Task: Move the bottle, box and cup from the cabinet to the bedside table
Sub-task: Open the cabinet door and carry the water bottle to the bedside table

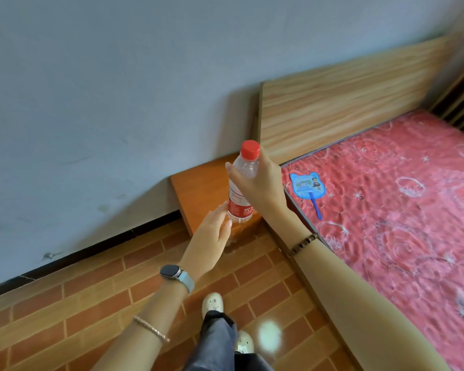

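A clear plastic bottle [241, 188] with a red cap and a red label is held upright in the air over the front edge of the orange bedside table [198, 191]. My right hand [260, 180] grips its upper body from the right. My left hand [212, 236] is under and beside its base, fingertips touching the label. The box, the cup and the cabinet are not in view.
The bedside table stands against the grey wall, with the wooden headboard [346, 95] to its right. A bed with a red patterned mattress [399, 210] fills the right side, and a blue hand fan [308, 188] lies on it. Brick-pattern floor lies below.
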{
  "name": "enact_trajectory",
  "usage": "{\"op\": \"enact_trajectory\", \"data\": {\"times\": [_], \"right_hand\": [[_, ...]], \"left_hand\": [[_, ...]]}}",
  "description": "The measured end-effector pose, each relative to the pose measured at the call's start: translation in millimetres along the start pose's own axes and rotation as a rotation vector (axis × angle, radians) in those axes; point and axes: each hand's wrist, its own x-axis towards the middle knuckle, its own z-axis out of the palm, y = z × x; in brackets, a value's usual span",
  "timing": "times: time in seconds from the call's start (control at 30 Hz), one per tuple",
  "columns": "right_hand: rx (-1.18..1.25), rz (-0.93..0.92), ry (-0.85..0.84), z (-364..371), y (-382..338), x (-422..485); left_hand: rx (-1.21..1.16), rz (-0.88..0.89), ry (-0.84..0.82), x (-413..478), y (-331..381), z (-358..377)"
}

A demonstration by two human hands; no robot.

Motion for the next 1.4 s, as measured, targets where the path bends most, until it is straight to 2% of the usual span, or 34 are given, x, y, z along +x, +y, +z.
{"op": "enact_trajectory", "data": {"times": [0.37, 0.73, 1.03, 1.4], "right_hand": [[0.019, 0.045, -0.055, 72, 42, 121], [0.053, 0.115, -0.054, 128, 102, 231], [0.011, 0.163, -0.082, 194, 219, 278], [0.008, 0.141, -0.089, 278, 367, 281]], "left_hand": [[0.012, -0.082, -0.031, 132, -61, -7], [0.004, -0.063, -0.128, 261, -113, -6], [0.04, -0.078, -0.131, 335, -190, 72], [0.014, -0.076, -0.211, 390, -318, 185]]}}
